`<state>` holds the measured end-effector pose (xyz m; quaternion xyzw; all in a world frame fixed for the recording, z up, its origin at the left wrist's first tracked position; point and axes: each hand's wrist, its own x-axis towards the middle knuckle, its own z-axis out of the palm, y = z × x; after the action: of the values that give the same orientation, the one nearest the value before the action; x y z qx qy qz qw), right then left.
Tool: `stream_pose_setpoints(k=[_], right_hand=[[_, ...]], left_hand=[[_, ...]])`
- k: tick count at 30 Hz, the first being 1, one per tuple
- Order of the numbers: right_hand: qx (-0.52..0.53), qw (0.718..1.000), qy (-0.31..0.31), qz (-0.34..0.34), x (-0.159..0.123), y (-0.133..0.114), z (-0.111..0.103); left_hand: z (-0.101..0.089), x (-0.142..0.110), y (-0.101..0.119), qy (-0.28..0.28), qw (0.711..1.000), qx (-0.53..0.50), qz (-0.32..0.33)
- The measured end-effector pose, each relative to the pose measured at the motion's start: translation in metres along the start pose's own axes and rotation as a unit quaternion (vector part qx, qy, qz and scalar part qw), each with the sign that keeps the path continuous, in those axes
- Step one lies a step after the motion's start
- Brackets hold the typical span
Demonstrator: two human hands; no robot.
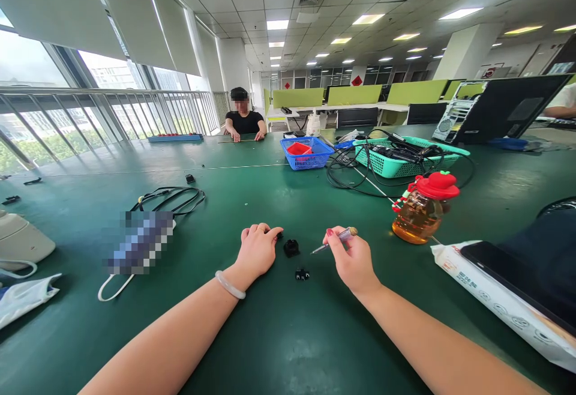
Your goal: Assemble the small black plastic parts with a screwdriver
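Observation:
My right hand (355, 260) is closed around a small screwdriver (336, 240) with a clear handle, its thin metal tip pointing left and slightly down. Just left of that tip, a round black plastic part (291, 248) lies on the green table. A smaller black piece with light spots (302, 274) sits below it, nearer to me. My left hand (258, 251), with a pale bangle on the wrist, rests on the table with fingers curled and thumb stretched right. Under the thumb shows a dark bit of another small black part (279, 235), mostly hidden by the hand.
Left lie a pixelated blue item (143, 244) with black cords and a face mask (29, 299). Right stand a red-lidded bottle (418, 212) and a wipes pack (499, 305) bearing a phone. Beyond are a blue basket (308, 159), a green cable basket (391, 168) and a seated person (243, 122).

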<state>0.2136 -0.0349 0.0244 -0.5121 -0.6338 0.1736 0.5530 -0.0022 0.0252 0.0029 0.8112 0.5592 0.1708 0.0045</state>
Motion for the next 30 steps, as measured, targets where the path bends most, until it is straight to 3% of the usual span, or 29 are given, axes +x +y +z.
stream_pose_setpoints(k=[7, 10, 13, 19, 23, 30], right_hand=[[0.164, 0.98, -0.069, 0.086, 0.004, 0.0, 0.002], [0.178, 0.966, -0.152, 0.108, 0.004, 0.002, 0.007], [0.165, 0.961, -0.189, 0.117, 0.003, 0.006, 0.011], [0.161, 0.962, -0.181, 0.127, 0.002, 0.01, 0.014], [0.177, 0.96, -0.165, 0.141, 0.003, 0.013, 0.014], [0.245, 0.948, -0.127, 0.157, 0.008, 0.02, 0.013]], left_hand=[[-0.001, -0.001, 0.003, 0.008, 1.0, 0.02, 0.007], [0.001, 0.0, 0.002, 0.012, 1.0, 0.021, 0.006], [0.001, 0.002, 0.0, 0.007, 1.0, -0.003, 0.013], [-0.006, 0.0, 0.004, -0.031, 0.983, -0.137, 0.115], [-0.01, -0.005, 0.008, -0.093, 0.966, -0.133, 0.204], [-0.012, -0.007, 0.008, -0.115, 0.963, -0.105, 0.219]])
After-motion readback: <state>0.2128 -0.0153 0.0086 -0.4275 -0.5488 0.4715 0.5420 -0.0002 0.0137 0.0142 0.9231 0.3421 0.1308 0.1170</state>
